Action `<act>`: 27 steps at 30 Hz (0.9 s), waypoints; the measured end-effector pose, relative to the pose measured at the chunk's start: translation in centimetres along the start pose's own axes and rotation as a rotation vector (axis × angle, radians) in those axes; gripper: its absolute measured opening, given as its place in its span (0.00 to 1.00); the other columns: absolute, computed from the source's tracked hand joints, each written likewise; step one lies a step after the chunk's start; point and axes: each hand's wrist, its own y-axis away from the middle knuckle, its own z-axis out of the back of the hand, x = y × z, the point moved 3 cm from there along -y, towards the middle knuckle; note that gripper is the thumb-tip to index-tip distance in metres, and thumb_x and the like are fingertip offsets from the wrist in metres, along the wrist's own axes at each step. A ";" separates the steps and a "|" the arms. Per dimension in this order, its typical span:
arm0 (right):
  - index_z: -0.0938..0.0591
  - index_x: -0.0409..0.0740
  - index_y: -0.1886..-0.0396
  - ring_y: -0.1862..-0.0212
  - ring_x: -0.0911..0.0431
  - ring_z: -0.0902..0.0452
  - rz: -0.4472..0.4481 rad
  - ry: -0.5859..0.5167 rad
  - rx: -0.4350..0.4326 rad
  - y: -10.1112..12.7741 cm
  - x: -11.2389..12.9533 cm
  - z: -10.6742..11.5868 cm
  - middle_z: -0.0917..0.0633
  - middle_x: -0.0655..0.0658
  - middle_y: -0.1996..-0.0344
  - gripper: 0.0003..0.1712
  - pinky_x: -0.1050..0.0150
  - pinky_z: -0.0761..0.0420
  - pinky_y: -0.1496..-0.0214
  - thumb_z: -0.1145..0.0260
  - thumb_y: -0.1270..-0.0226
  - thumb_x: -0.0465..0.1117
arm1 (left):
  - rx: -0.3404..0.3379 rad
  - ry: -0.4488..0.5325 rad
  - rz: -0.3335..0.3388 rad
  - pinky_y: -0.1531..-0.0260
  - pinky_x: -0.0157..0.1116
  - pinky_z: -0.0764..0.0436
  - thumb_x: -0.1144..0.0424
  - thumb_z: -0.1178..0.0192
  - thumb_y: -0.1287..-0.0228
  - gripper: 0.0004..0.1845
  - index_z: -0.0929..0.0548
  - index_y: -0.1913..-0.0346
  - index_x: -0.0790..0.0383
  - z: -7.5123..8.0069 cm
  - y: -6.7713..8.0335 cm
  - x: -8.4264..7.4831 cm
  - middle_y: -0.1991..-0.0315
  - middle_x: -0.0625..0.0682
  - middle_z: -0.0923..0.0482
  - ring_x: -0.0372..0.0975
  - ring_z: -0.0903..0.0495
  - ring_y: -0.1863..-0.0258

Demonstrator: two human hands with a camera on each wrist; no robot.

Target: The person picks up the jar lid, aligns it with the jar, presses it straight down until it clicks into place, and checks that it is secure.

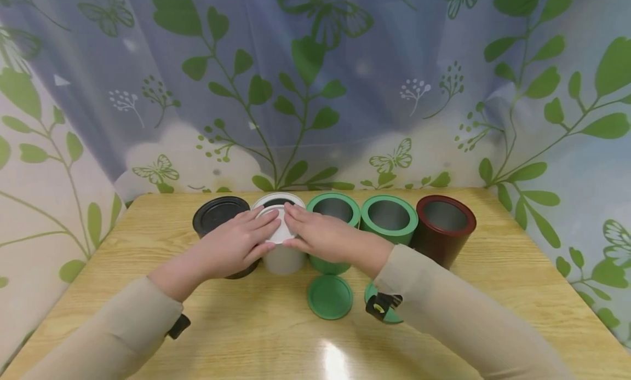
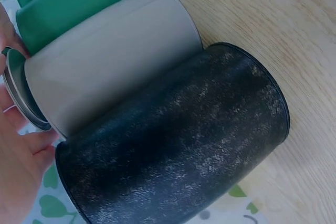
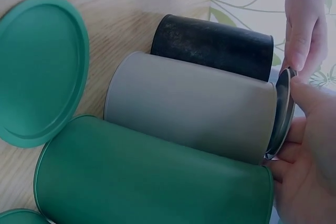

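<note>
A white lid (image 1: 281,235) sits tilted over the mouth of the white canister (image 1: 285,260), its far side leaving a dark gap of the opening in the head view. My left hand (image 1: 241,240) holds the lid's left side, fingers across the top and thumb at the near edge. From the other side my right hand (image 1: 320,232) grips it the same way. Both wrist views show the lid's rim (image 3: 283,111) standing off the canister's edge at a slant. Beside my left hand is a black canister (image 2: 173,140), its top closed.
Right of the white canister stand two open green canisters (image 1: 333,266) (image 1: 411,235) and an open dark red canister (image 1: 439,246). Two green lids (image 1: 330,297) (image 1: 391,315) lie on the wooden table (image 1: 246,330) in front. A leaf-patterned curtain (image 1: 365,111) hangs behind.
</note>
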 end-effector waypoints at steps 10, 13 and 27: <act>0.45 0.35 0.29 0.28 0.52 0.56 0.003 0.001 0.014 -0.7 -0.5 0.3 0.51 0.38 0.28 0.38 0.58 0.46 0.31 0.54 0.27 0.56 | -0.002 0.006 -0.004 0.42 0.56 0.37 0.53 0.49 0.30 0.28 0.33 0.34 0.67 -0.1 -0.6 0.9 0.33 0.60 0.39 0.58 0.43 0.34; 0.46 0.36 0.28 0.28 0.52 0.57 -0.004 0.002 0.023 -1.0 -0.7 0.4 0.52 0.39 0.28 0.38 0.59 0.47 0.31 0.55 0.27 0.57 | -0.008 0.010 -0.009 0.42 0.56 0.36 0.53 0.49 0.30 0.28 0.33 0.35 0.67 -0.1 -0.8 1.1 0.34 0.60 0.38 0.58 0.42 0.35; 0.50 0.39 0.28 0.28 0.53 0.59 -0.056 -0.023 0.070 -1.7 -1.1 0.9 0.55 0.40 0.28 0.39 0.60 0.47 0.31 0.57 0.28 0.59 | 0.000 0.040 0.003 0.39 0.55 0.39 0.53 0.51 0.29 0.27 0.34 0.34 0.67 -0.2 -1.5 2.0 0.33 0.60 0.39 0.57 0.42 0.34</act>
